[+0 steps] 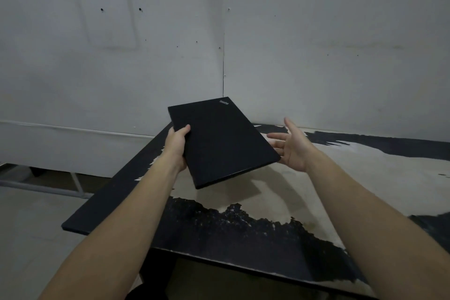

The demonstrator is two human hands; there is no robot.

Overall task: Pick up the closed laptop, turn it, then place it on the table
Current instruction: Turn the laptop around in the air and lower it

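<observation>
A pale wall (97,56) with small dark holes fills the background behind the table; a vertical seam (223,44) runs down it to the table's far edge. A grey floor (29,226) lies left of the table. The table (341,178) has a worn top: black coating peeled away in large patches, exposing a beige layer. The closed black laptop (224,141) is held in the air above the table, tilted, lid up, with a logo at its far corner. The left hand (176,146) clamps the laptop's left edge, thumb on the lid. The right hand (291,146) is spread open just beside the laptop's right edge; contact there cannot be told.
</observation>
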